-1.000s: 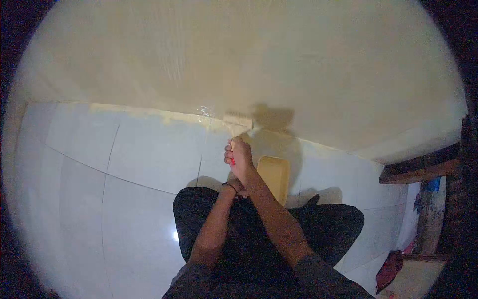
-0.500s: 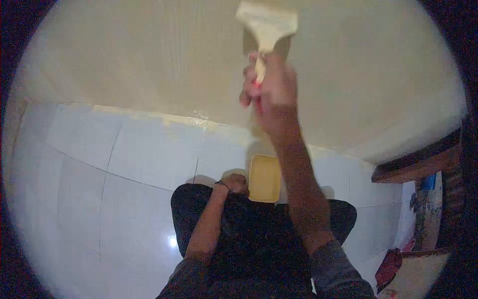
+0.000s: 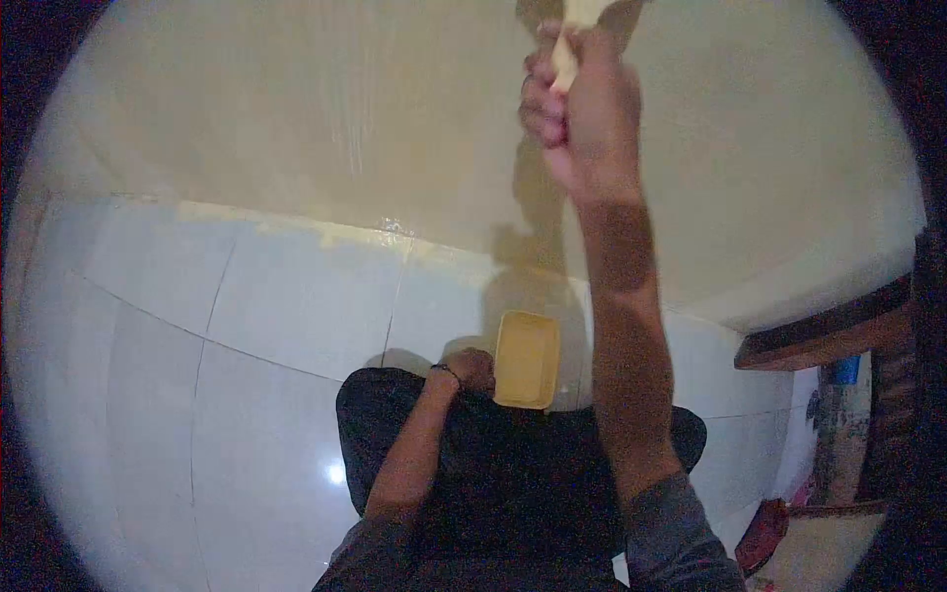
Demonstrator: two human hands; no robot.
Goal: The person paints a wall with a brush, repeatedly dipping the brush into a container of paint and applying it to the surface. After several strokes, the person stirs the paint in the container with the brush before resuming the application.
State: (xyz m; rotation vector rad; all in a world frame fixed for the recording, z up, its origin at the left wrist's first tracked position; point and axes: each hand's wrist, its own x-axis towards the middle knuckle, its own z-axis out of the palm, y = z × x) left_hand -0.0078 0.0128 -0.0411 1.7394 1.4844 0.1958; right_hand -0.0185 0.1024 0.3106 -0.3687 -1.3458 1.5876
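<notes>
My right hand (image 3: 587, 109) is raised against the cream wall, closed around the pale handle of a wide paintbrush (image 3: 582, 12). The brush's head is mostly cut off by the top of the view. Low in front of my lap is a shallow yellow rectangular tray (image 3: 527, 360), with yellowish material over its inside. My left hand (image 3: 473, 369), with a dark band at the wrist, is curled at the tray's left edge and appears to grip it; its fingertips are partly hidden.
The cream wall (image 3: 296, 118) meets a white tiled floor (image 3: 286, 286), with yellowish smears along the joint. A brown wooden piece of furniture (image 3: 819, 340) stands at the right. Below it lie a dark red item (image 3: 764, 538) and a small blue object (image 3: 846, 370).
My right hand has moved up and to the right along the wall, carrying the paintbrush mostly out of view. My left hand and the tray stay nearly in place.
</notes>
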